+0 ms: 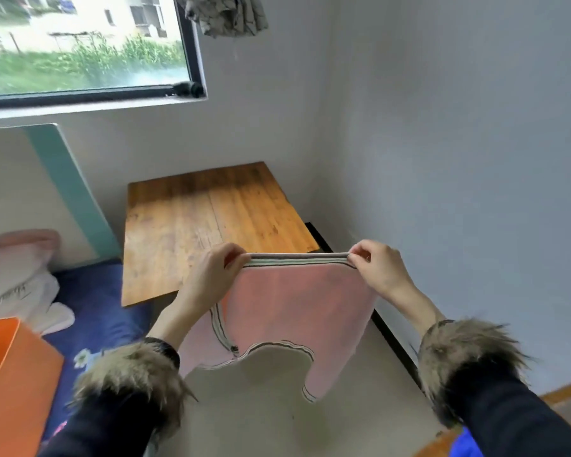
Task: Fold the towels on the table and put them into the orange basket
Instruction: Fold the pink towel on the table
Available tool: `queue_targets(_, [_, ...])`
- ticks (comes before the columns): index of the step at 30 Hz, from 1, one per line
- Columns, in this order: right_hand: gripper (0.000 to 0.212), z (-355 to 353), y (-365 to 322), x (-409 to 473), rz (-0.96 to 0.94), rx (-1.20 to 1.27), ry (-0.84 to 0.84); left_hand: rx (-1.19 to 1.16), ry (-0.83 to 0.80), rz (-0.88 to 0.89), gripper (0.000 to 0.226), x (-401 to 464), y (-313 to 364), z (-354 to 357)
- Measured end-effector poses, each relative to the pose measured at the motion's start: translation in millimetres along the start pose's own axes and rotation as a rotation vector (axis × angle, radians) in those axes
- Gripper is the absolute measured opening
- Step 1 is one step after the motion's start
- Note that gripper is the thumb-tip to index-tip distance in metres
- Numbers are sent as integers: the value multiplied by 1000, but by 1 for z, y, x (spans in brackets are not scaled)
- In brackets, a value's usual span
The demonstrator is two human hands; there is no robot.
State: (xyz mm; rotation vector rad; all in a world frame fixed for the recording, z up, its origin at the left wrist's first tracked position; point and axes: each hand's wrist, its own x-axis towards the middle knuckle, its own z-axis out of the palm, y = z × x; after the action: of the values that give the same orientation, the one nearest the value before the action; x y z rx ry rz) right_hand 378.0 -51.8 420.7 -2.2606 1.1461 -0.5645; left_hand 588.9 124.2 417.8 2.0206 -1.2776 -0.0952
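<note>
A pink towel point(290, 305) with a grey striped border hangs in the air in front of the wooden table point(192, 225), stretched flat along its top edge. My left hand point(211, 275) pinches the towel's upper left corner and my right hand point(378, 268) pinches the upper right corner. The towel's lower edge dangles loose and wavy above the floor. The orange basket point(14, 384) stands at the lower left, beside my left sleeve; only its near corner shows. No towel lies on the tabletop.
A bed with a dark blue cover point(96, 311) and pillows point(17, 268) lies left of the table. A white and teal board point(66, 189) leans on the wall under the window. Grey walls close in behind and to the right.
</note>
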Motion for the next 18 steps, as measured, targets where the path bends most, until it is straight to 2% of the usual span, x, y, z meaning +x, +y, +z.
queue_targets(3, [13,29,-25,44,-54,12,-50,69,105,-27,9,22,-32,-17])
queue_targets(8, [35,68,-52,121,-111,-25,-57,96,208,-167,8,68,-88,-35])
queue_targets(10, [33,83,-59,151,-165,-3,-125,120,206,-226,9,87,-112,-37])
queue_targets(13, [19,103,-62,195,-229,34,-234,129,191,-300,9,115,-135,-39])
queue_targets(18, [15,133,-58,261,-272,19,-351,108,42,-420,16,158,-173,-35])
